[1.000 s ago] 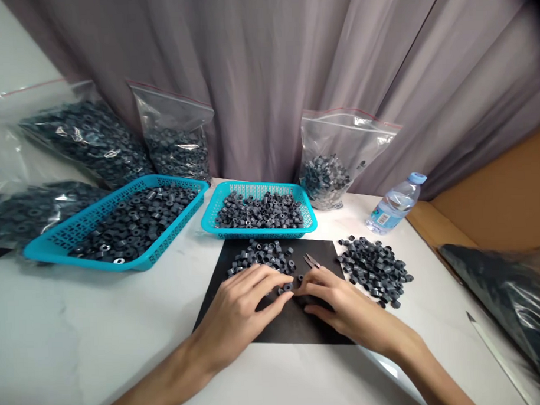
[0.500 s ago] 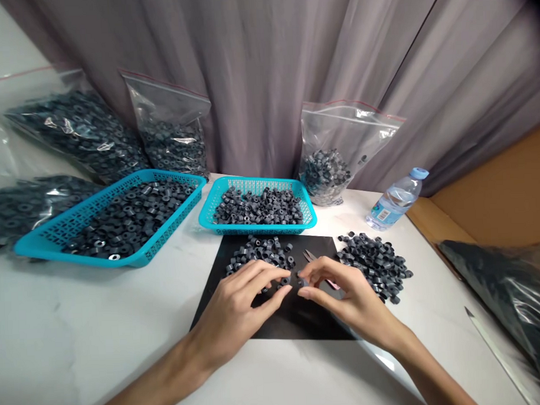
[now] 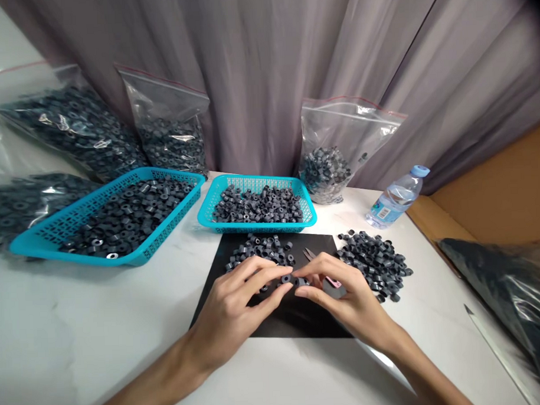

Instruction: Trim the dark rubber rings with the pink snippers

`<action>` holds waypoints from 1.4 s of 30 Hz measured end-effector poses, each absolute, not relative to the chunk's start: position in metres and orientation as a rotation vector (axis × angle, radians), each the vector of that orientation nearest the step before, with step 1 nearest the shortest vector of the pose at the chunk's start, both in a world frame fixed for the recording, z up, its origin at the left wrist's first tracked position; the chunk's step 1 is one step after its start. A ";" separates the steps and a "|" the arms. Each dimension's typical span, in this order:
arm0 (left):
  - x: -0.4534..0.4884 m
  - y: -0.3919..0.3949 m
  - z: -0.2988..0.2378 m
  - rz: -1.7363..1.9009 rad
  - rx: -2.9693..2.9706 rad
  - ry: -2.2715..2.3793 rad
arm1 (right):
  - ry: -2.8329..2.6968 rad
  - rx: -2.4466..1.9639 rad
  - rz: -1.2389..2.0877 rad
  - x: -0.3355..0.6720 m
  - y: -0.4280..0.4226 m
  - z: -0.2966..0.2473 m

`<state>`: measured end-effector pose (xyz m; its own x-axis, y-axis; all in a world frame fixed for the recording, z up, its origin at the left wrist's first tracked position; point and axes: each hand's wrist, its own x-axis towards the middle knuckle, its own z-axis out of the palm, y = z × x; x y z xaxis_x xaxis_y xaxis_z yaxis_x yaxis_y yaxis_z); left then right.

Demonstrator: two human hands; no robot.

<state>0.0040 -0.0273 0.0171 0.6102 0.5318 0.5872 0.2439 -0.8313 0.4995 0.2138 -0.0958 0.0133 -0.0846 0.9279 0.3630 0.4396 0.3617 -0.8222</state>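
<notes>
- At the far left, two clear bags of dark rings, a lower bag (image 3: pixel 31 202) and a taller bag (image 3: pixel 72 129), stood behind the left basket (image 3: pixel 36 243), blue and well filled with the same rings.
- Next to the right, a smaller bag (image 3: pixel 174 132) of rings leaned by the grey curtain (image 3: pixel 257 79).
- The left hand (image 3: pixel 235 298) was over the black mat (image 3: pixel 292 323) on the white worktop (image 3: pixel 137 325); its grip was narrow, thumb and fingertips around a dark ring (image 3: pixel 285 279) (the hole showed plainly).
- Beyond that hand lay a loose pile (image 3: pixel 263 250) on the mat's far part, and farther off stood the middle basket (image 3: pixel 253 228), also blue and holding rings.
- Just right of the first ring, the right hand (image 3: pixel 344 285) had its grip closed about a second ring (image 3: pixel 301 281), between thumb and forefinger; whether the two rings touched, I could not tell.
- A pointed metal tool (image 3: pixel 308 254) lay partly hidden behind the right hand.
- Farther back was an upright bag (image 3: pixel 326 171), partly filled.
- Right of the mat lay a bigger heap (image 3: pixel 374 264) of dark pieces, with a water bottle (image 3: pixel 396 201) beyond it.
- At the far right lay a dark-filled bag (image 3: pixel 499 295).
</notes>
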 end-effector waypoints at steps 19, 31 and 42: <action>0.005 -0.034 0.010 1.171 2.388 0.616 | -1.784 -1.177 0.228 0.195 -0.101 -0.004; 0.006 -0.040 0.006 1.111 2.265 0.607 | -1.731 -1.187 0.296 0.181 -0.105 -0.010; 0.008 -0.038 0.007 1.007 2.013 0.753 | -1.369 -1.138 0.782 0.178 -0.103 0.000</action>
